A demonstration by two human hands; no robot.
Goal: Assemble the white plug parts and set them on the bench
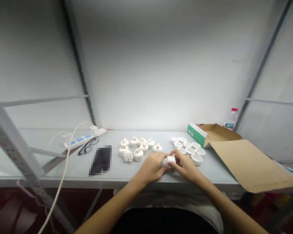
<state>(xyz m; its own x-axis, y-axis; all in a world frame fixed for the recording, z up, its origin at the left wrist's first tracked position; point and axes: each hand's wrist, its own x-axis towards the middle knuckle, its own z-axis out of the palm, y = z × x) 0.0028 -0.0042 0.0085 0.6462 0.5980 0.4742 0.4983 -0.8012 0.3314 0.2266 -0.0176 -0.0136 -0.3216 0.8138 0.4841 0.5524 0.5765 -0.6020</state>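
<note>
While both hands met over the front edge of a pale grey table (63, 169), a flattened cardboard box (249, 162) sprawled well to the right of the grip, its open end bearing a green-and-white flap. Beyond it, against the wall, stood a clear bottle with a red cap (231, 118). Far to the left of the grip lay a white power strip (84, 138) with its cable trailing off the table, a pair of dark-framed glasses (88, 146) and a blurred dark object beside them. Just behind and to the left of the hands sat a cluster of white lamp sockets (138, 148); just behind and to the right, a group of white round caps (189, 148). The left hand (152, 167) and right hand (185, 165) were closed, fingers curled, on a single small white fitting (169, 160) held between them just above the tabletop.
</note>
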